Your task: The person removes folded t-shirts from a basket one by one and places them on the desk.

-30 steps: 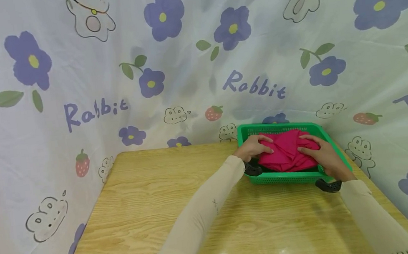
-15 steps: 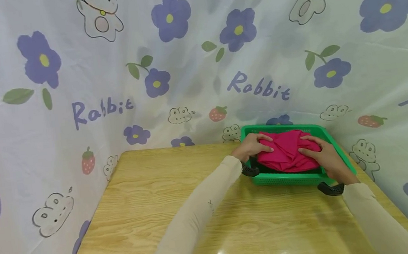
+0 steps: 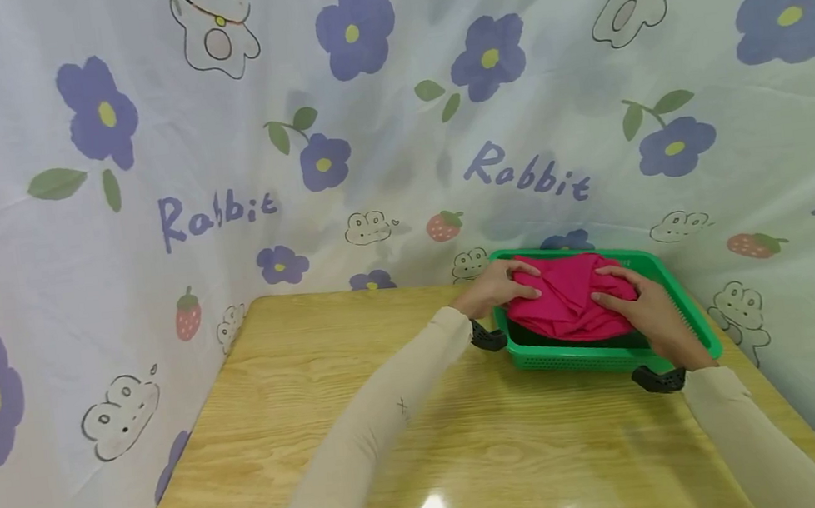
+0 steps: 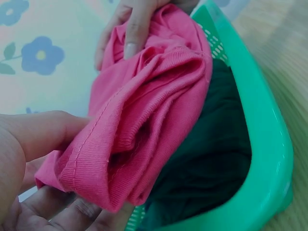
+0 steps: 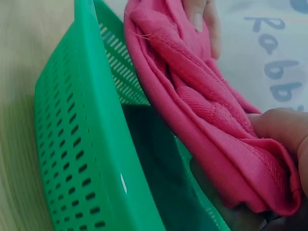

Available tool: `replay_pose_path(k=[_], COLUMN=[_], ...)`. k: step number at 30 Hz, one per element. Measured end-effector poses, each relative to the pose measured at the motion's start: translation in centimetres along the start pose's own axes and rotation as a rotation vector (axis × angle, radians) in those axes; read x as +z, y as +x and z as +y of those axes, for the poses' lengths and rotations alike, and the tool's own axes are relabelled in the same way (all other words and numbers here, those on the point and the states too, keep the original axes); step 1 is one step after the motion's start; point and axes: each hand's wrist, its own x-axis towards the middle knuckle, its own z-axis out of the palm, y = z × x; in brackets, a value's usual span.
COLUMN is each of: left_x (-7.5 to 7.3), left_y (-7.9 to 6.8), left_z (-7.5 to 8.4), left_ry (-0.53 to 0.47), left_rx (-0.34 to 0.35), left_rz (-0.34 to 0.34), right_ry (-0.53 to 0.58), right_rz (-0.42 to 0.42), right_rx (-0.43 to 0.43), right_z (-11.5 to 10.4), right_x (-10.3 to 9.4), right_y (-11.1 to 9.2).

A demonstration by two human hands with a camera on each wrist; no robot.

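A folded pink-red garment [image 3: 566, 294] with stitched, ribbed edges is held between both hands over a green plastic basket [image 3: 578, 358]. My left hand [image 3: 496, 287] grips its left end, thumb on top and fingers beneath, as the left wrist view shows. At the other end my right hand [image 3: 648, 310] pinches the cloth the same way, with the thumb [image 5: 279, 126] on the upper face. Below it, a dark green cloth [image 4: 207, 154] lies inside the basket. In the right wrist view the garment slants above the basket's rim [image 5: 103, 120].
The basket stands at the back right of a wooden table [image 3: 333, 396]. A white curtain [image 3: 392, 121] with purple flowers and rabbit drawings hangs behind and along the sides. Each wrist carries a black mount [image 3: 488, 335].
The pink-red garment has risen slightly in the basket, with both hands gripping it throughout. The left hand has shifted a little left relative to the basket; the head view has turned slightly left.
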Motion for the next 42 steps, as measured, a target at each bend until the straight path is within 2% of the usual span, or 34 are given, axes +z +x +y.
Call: replay_pose_path(k=[4,13,18,26,34,42], left_x=[-0.9,-3.3,-3.8,-4.1,-6.1,-8.4], left_y=[-0.5,-2.2,-3.7,-5.8,-6.9,-7.9], left_z=[-0.4,-1.2,-1.3,-1.5,-2.4,-3.1], left_ry=[0.049,-0.009,-0.014,0.037,0.036,0.016], left_rx=[0.01,0.005,-0.003,-0.003,0.005,-0.01], left_rz=[0.012,0.007,0.027,0.083,0.096,0.1], right_ry=[-0.009,0.032,0.064,0.066,0.091,0.093], right_rz=[-0.004,-0.037,-0.072,-0.092,-0.128,-0.113], right_rx=[-0.02,-0.046,-0.069,-0.08,-0.068,-0.098], right_z=[-0.5,-2.2,-2.8,-3.1,-6.0,-4.7], right_x=[0.6,2.4,3.0,4.0,5.8,8.3], right_y=[0.1,0.2,0.1,-0.1,-0.4,1.4])
